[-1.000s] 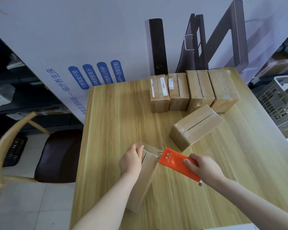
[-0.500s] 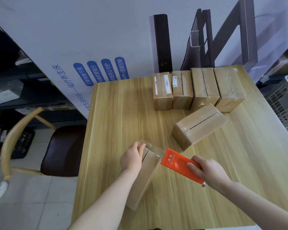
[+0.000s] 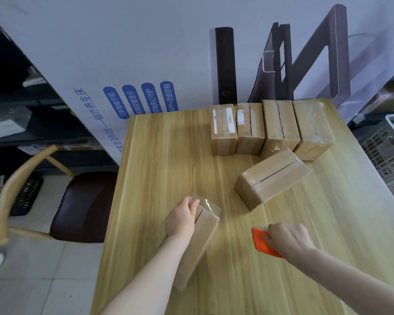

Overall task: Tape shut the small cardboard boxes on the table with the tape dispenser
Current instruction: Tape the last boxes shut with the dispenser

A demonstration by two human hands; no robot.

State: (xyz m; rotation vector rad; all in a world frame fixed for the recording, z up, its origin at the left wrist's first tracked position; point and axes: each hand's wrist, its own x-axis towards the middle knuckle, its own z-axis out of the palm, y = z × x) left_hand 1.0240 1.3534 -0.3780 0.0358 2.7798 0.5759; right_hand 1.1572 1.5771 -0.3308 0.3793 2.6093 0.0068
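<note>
A long cardboard box (image 3: 201, 237) lies on the wooden table (image 3: 159, 167) near its front, with clear tape over its far end. My left hand (image 3: 180, 218) rests on that far end and presses it down. My right hand (image 3: 288, 239) holds the orange tape dispenser (image 3: 261, 241) to the right of the box, clear of it. Another taped box (image 3: 271, 177) lies askew in the middle. Several more boxes (image 3: 271, 126) stand in a row at the far edge.
A wooden chair with a dark seat (image 3: 82, 205) stands left of the table. A large white printed carton (image 3: 123, 53) leans behind the table. A grey plastic crate (image 3: 389, 146) sits off the right edge.
My right hand has pulled the orange dispenser away from the box's far end, to the right and toward me. My left hand stays on the box.
</note>
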